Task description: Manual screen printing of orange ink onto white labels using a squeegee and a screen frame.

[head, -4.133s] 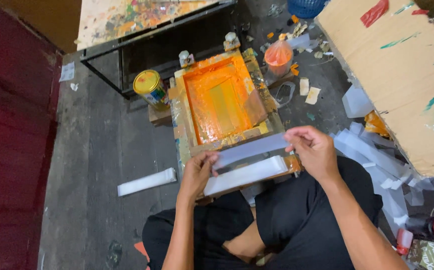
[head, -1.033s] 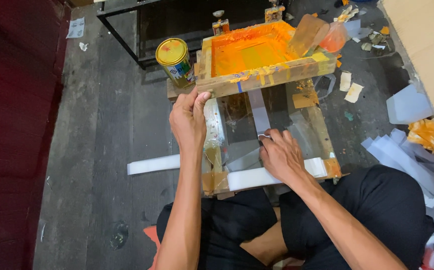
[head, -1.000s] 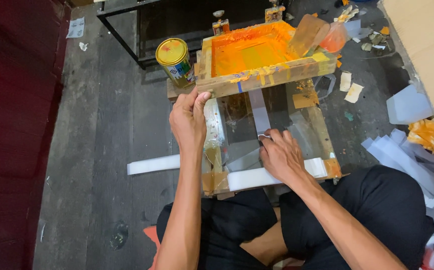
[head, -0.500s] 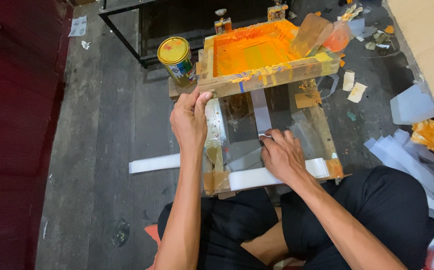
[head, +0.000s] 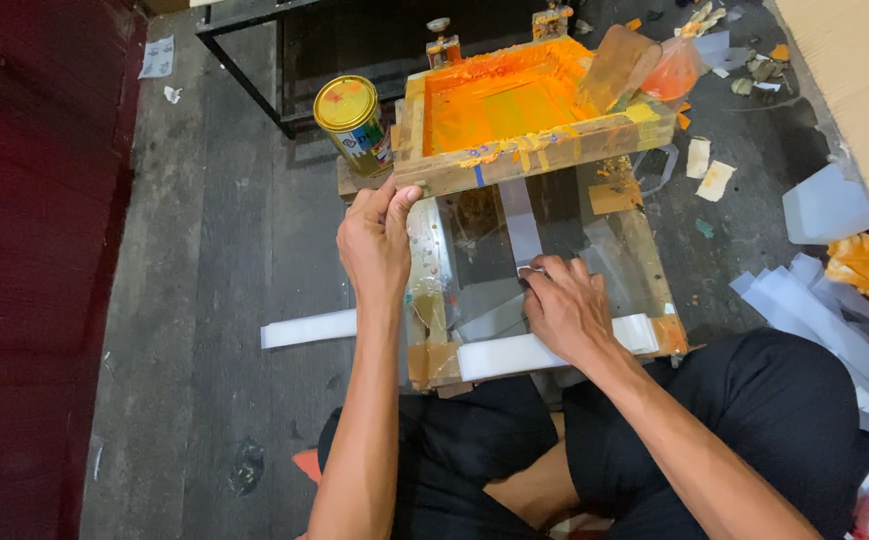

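A wooden printing screen frame (head: 529, 150), its mesh smeared with orange ink, is tilted up on its far hinge. My left hand (head: 376, 245) grips the frame's near left corner and holds it raised. Beneath it lies a glass printing base (head: 554, 245) with tape marks. My right hand (head: 564, 305) presses fingertips on a clear plastic strip (head: 517, 222) lying on that glass. A stack of white plastic strips (head: 514, 352) rests along the base's near edge, just below my right hand. A squeegee (head: 616, 65) leans inside the frame at its right.
A yellow-lidded tin can (head: 352, 122) stands left of the frame. A loose white strip (head: 306, 328) lies on the grey floor at left. White plastic sheets (head: 824, 300) pile at right beside a cardboard panel (head: 859, 70). A black metal stand (head: 284, 70) is behind. A dark red wall (head: 24, 250) borders the left.
About four seconds ago the screen lay flat and both hands held a strip at its near edge. Now the screen is lifted by my left hand; over the last second almost nothing moved.
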